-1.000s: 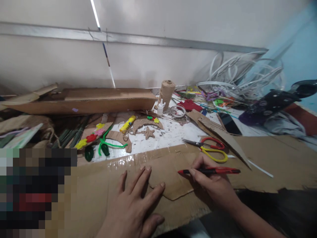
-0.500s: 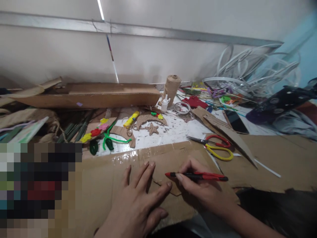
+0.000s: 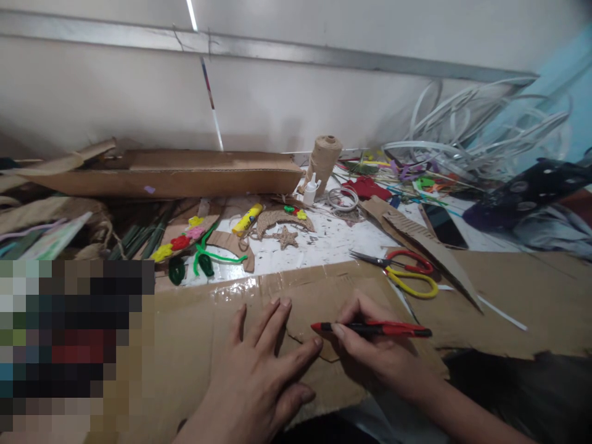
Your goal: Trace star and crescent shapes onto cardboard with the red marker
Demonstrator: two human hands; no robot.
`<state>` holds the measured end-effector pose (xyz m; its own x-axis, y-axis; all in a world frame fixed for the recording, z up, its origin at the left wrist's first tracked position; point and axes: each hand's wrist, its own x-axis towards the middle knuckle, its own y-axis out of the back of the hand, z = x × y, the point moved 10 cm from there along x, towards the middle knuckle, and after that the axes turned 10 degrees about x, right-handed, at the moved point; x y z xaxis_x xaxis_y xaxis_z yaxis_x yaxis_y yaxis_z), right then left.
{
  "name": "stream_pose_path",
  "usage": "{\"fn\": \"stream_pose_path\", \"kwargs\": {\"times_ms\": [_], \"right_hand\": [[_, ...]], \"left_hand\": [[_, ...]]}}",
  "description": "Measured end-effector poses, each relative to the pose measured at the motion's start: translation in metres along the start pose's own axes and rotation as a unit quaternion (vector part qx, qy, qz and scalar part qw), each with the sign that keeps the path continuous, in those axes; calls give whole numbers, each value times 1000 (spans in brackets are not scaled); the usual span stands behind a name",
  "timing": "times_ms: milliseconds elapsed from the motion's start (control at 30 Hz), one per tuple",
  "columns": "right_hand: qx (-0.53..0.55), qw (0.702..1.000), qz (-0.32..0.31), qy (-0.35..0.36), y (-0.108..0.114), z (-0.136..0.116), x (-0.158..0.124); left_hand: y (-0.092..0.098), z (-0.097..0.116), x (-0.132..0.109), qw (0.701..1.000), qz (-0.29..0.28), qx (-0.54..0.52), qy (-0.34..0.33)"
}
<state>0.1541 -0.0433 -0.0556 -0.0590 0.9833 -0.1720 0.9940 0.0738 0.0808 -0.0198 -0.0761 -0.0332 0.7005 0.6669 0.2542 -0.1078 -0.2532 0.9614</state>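
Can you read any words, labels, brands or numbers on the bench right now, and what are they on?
No text can be read anywhere.
Yellow glue stick: dark label marks, too small and blurred to read.
White squeeze bottle: nothing legible.
Red-and-black marker: nothing legible.

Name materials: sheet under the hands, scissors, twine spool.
The sheet looks like matte corrugated cardboard, with shiny clear tape along its far edge. The scissors seem steel-bladed, by the grey sheen, with glossy plastic or coated loops. The twine spool looks like matte jute, by its fibrous tan strands; exact fibre unclear.
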Motion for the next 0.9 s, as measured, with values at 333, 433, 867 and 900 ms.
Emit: {"fn": "stream_pose_path", "kwargs": {"times_ms": [333,433,867,900], "right_hand": [[-21,998,-11,52,0,3,-2],[-17,998,-13,51,0,-1,-2],[1,999,-4,38,5,5,-3],[2,999,2,39,7,7,-3]], "left_hand": [[3,-1,0,1000,1,-1,-9],[1,-1,-1,1000,-2,-7,-9],[1,2,1,1000,-13,15,-19],[1,3,1,1000,-13,10,-19]]}}
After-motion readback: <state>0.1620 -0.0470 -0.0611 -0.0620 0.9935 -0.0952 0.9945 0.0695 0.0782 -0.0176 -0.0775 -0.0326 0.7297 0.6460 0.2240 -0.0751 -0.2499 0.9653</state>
